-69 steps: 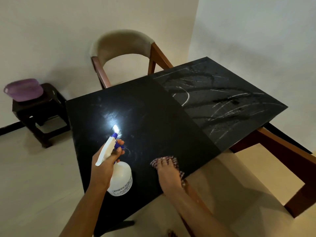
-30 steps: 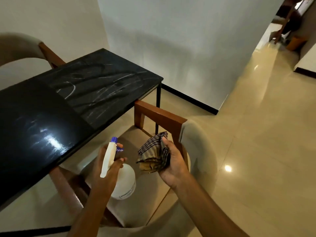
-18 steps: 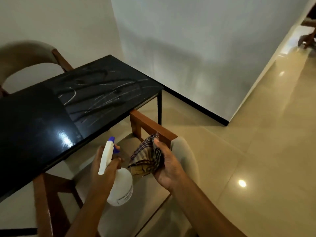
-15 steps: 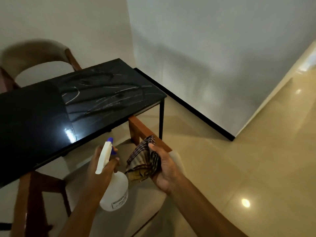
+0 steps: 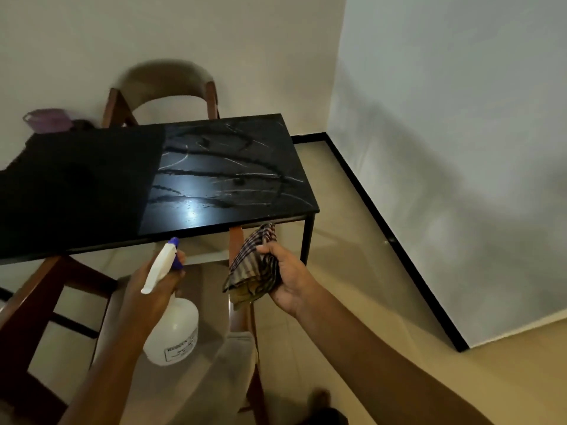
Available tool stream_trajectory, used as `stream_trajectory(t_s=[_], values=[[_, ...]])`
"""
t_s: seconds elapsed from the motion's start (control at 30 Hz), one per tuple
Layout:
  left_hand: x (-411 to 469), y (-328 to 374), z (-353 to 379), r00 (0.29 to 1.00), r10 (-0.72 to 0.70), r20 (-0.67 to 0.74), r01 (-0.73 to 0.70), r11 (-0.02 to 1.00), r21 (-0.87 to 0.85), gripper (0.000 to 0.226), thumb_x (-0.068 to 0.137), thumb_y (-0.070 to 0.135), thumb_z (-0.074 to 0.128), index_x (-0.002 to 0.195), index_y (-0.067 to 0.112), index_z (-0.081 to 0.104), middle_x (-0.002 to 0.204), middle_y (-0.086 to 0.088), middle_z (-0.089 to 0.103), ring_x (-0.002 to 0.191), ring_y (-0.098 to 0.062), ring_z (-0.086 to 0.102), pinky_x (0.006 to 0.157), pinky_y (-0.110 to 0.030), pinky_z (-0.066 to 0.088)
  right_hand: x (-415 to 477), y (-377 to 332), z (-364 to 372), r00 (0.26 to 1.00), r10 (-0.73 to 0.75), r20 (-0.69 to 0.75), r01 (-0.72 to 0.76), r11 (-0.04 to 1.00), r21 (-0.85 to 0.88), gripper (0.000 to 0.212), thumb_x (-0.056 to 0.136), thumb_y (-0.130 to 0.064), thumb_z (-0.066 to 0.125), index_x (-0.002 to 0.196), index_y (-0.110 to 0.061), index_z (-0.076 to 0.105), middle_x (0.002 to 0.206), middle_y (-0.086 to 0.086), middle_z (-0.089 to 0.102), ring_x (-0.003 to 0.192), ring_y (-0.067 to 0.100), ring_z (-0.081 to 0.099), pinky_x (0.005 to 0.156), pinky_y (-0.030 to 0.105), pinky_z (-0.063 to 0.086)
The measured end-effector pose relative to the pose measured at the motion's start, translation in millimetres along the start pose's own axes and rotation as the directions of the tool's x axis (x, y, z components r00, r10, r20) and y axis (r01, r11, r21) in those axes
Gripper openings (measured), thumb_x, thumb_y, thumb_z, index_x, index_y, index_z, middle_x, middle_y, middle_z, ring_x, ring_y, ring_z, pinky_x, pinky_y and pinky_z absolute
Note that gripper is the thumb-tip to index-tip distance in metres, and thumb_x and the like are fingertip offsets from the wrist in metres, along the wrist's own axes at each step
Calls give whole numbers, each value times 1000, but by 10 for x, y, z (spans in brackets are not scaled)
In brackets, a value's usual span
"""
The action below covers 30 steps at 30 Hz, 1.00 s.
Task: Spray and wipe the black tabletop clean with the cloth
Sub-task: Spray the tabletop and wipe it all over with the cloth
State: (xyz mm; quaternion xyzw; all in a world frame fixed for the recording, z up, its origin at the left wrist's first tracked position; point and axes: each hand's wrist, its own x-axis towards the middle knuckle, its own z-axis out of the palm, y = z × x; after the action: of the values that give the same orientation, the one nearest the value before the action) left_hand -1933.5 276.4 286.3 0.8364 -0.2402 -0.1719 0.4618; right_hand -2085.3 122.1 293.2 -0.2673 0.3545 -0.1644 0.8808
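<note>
A: What are the hands doing?
B: The left hand [image 5: 147, 289] is wrapped round the neck of the bottle [image 5: 171, 329], a finger on the blue trigger, white nozzle aimed up toward the table. The right hand [image 5: 288, 277] is closed on the cloth [image 5: 254, 268], a bunched checked rag with one corner sticking up.

A: Are they over the table?
B: No, both hang in front of its near edge, above a chair [image 5: 236, 348] tucked below. The cloth's corner comes just under the edge.

A: And the table?
B: The table [image 5: 92, 185] is black. Its left half looks plain and dark; the right half shows pale streaks and smears, with a glare spot near the front edge.

A: Anything beyond?
B: A second chair [image 5: 165, 84] behind it by the wall, and something purple [image 5: 46, 119] at far left, blurred
</note>
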Motion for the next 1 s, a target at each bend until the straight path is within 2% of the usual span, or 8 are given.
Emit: stream_trajectory(t_s=[0.13,0.3,0.4,0.5,0.6,0.73,0.9,1.0], values=[[207,61,282,992,-32,-126,32,999,-7,24,90,9,58,109,21,53,91,-11,57,82,-29,55,76,-41,43,300,-370,-200,999,54,2,-54,995,-82,40,85,-14,60,125,-5,57,114,18,66,96,29,64,76,38,57],[594,245,588,975,-42,-220,34,999,-39,31,88,1,57,95,31,52,82,-2,54,74,-14,51,65,-30,41,804,-910,-279,995,94,19,-90,983,-158,29,86,-12,58,112,0,62,98,18,69,87,30,65,88,44,52],[781,306,729,968,-57,-245,63,998,19,32,90,1,56,118,15,55,83,7,52,76,-8,50,64,-19,38,1094,-1135,-305,995,96,26,-90,981,-174,35,85,-14,60,118,-1,61,98,17,69,88,29,65,83,41,55],[986,238,776,940,-144,-308,168,984,53,36,89,2,57,124,1,50,89,-6,52,79,-20,52,62,-25,37,1309,-1315,-338,987,149,55,-139,978,-158,30,86,-13,57,113,-1,63,97,18,70,90,31,64,79,39,54],[1136,148,750,913,-254,-318,277,961,27,38,90,7,59,127,2,50,100,-10,51,88,-22,50,77,-36,41,1594,-1483,-340,978,191,79,-178,974,-143,19,88,-11,54,100,0,65,81,16,71,82,30,62,78,40,51],[1415,-112,674,906,-289,-310,333,938,98,34,88,10,62,122,14,57,107,-7,59,99,-25,56,80,-33,45,2164,-1579,-108,980,198,20,-191,964,-185,38,86,-14,56,121,1,58,102,20,66,90,33,62,84,44,51],[1852,-272,647,876,-311,-369,364,928,81,17,88,5,60,95,20,60,84,-3,62,79,-19,58,64,-24,43,3152,-1566,322,980,200,11,-189,938,-291,43,85,-13,56,127,-2,55,121,24,62,108,38,60,86,45,53],[2118,-279,602,841,-354,-408,421,903,84,13,88,2,58,92,15,58,75,-2,57,68,-11,53,58,-21,40,3667,-1521,631,988,155,-6,-147,920,-363,36,86,-10,54,120,1,56,118,24,61,104,38,60,93,49,49]])
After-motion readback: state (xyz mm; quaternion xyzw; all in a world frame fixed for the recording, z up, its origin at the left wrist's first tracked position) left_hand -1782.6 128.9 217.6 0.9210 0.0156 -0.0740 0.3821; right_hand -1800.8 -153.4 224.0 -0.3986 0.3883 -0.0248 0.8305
